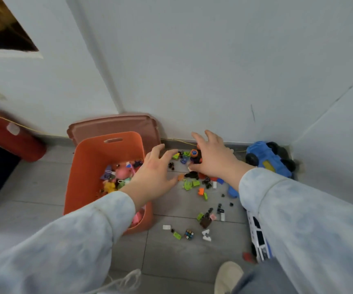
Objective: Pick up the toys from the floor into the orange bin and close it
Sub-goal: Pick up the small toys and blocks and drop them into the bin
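The orange bin [86, 166] stands open at centre left, soft toys [118, 177] heaped inside. Its dull pink lid [112, 126] leans upright just behind it. Small bricks and figures [192, 184] lie scattered at centre, a puzzle cube [189, 234] lower down. A blue car [264, 160] lies at mid right, and a white vehicle [258, 236], partly hidden, below it.

- left grip [152, 177]: fingers spread, holds nothing, above floor [171, 262] just beside orange bin [86, 166]
- right grip [213, 158]: fingers spread over orange-black toy [195, 155], contact unclear
- bin open-topped, small toys [118, 175] inside; lid [112, 126] leans on wall behind it
- loose blocks [189, 184] scattered on floor; blue truck [264, 158] in corner
- multicolour cube [189, 234] nearer camera
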Demonstrator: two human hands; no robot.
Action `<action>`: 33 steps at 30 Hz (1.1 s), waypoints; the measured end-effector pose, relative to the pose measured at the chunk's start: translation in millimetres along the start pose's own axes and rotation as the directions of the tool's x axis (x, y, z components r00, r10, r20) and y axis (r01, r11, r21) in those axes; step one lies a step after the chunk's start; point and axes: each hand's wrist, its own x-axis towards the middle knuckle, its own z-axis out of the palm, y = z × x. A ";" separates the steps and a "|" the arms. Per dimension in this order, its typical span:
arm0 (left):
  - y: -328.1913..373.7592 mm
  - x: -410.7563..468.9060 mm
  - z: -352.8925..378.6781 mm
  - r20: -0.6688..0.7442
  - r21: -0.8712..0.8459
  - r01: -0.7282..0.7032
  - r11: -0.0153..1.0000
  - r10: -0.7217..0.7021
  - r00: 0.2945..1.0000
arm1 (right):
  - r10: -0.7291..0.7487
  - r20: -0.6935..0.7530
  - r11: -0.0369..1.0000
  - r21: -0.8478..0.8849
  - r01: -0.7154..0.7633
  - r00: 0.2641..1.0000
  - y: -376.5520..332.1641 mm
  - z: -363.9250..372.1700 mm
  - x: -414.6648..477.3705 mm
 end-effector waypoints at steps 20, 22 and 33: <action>-27.5 132.1 172.9 0.399 0.171 -0.004 0.985 -0.065 0.915 | 0.207 0.273 0.978 -0.055 -0.200 0.940 176.4 150.3 57.2; -29.5 136.1 194.2 0.437 0.162 -0.003 0.987 -0.069 0.897 | 0.198 0.307 0.980 -0.054 -0.191 0.931 185.8 158.4 65.2; -53.7 169.8 267.4 0.361 0.243 -0.031 0.970 -0.061 0.931 | 0.170 0.181 0.978 0.088 -0.188 0.969 186.2 198.5 76.1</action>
